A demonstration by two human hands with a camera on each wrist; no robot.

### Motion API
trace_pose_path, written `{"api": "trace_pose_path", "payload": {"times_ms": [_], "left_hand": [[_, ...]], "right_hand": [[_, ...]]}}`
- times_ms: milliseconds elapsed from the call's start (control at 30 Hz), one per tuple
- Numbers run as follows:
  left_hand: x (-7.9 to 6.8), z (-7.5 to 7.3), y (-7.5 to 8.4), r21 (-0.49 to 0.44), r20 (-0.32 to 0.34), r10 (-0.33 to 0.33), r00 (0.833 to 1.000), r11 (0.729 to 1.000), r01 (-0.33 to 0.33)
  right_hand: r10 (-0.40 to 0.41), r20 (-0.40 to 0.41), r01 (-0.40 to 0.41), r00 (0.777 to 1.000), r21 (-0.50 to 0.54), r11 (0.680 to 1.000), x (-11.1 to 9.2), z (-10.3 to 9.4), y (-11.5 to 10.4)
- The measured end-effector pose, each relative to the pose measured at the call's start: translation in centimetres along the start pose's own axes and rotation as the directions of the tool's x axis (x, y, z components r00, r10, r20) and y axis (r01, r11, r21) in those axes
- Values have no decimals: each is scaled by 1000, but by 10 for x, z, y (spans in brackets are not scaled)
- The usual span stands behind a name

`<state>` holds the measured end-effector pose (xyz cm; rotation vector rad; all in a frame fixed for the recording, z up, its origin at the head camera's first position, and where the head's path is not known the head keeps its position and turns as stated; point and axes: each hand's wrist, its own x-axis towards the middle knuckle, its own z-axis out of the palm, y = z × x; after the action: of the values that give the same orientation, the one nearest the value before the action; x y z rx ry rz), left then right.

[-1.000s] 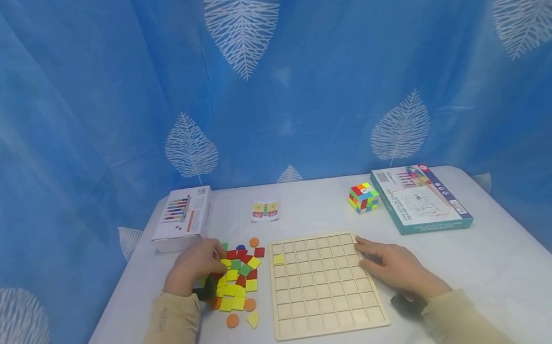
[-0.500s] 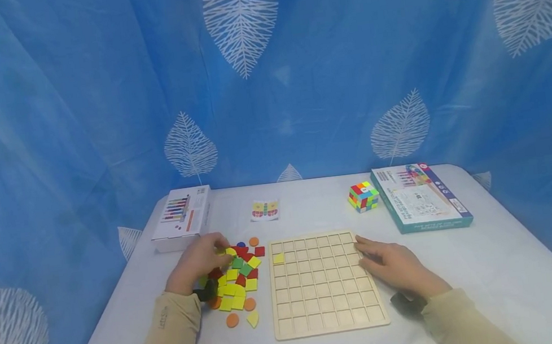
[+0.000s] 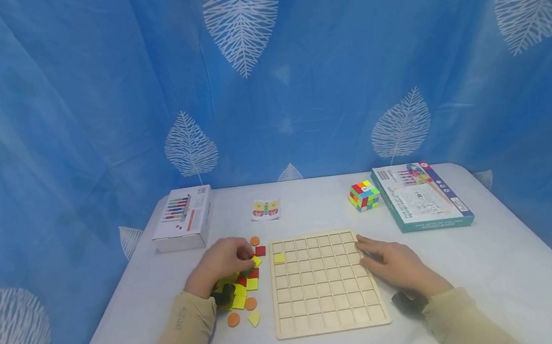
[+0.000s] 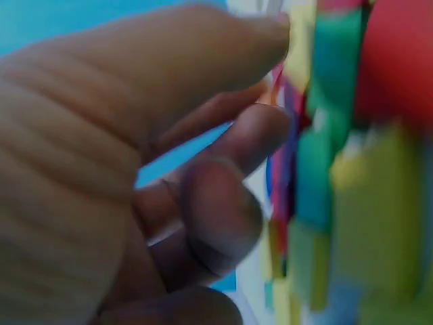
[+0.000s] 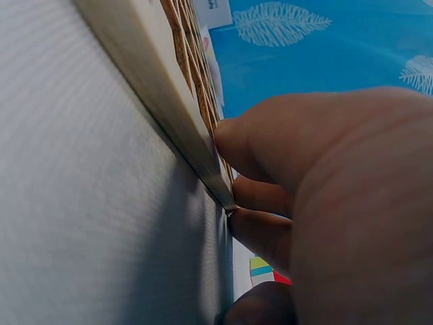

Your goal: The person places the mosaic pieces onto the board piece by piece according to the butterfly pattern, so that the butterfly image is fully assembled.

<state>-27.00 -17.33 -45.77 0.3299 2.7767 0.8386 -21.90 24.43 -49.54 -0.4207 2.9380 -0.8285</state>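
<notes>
- Head view: the left hand [image 3: 222,261] reaches over the heap of tiles [image 3: 239,301], thumb and fingers bent down among them; part of the heap is hidden under the hand and wrist.
- The wooden board [image 3: 314,307] lies between the two hands, to the right of the left hand and just left of the right hand [image 3: 394,267].
- One yellow square [image 3: 279,258] sits in the board's grid, near its far corner on the left hand's side.
- Orange discs [image 3: 234,319] lie nearer the person than the left hand's fingers, and a red square [image 3: 260,251] lies just right of them.
- Beyond the left hand stand a white box [image 3: 182,219] and, farther right, a picture card [image 3: 265,210]; beyond the right hand are a puzzle cube [image 3: 363,196] and a teal-sided box [image 3: 422,198].
- Left wrist view: the left hand's thumb and fingers are spread apart and loosely bent beside yellow, green and red tiles; whether one is pinched cannot be told.
- Right wrist view: the right hand's relaxed fingertips rest against the board's rim, touching it without clenching.
</notes>
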Motion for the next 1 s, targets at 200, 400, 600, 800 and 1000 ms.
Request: {"api": "trace_pose_path", "payload": {"times_ms": [200, 400, 600, 800, 1000], "left_hand": [[2, 13, 12, 87, 6, 26, 1000, 996, -27], [1, 13, 16, 218, -55, 13, 998, 976, -1], [-3, 9, 23, 268, -47, -26, 999, 963, 38], [-6, 9, 29, 248, -27, -83, 996, 965, 87], [-1, 14, 25, 186, -6, -20, 1000, 982, 21]], "right_hand": [[0, 1, 0, 1000, -6, 1000, 0, 0, 0], [7, 2, -7, 1000, -1, 1000, 0, 0, 0], [5, 7, -5, 1000, 4, 1000, 0, 1, 1], [-1, 2, 1, 1000, -4, 1000, 0, 1, 2], [9, 7, -9, 1000, 2, 1000, -1, 1, 2]]}}
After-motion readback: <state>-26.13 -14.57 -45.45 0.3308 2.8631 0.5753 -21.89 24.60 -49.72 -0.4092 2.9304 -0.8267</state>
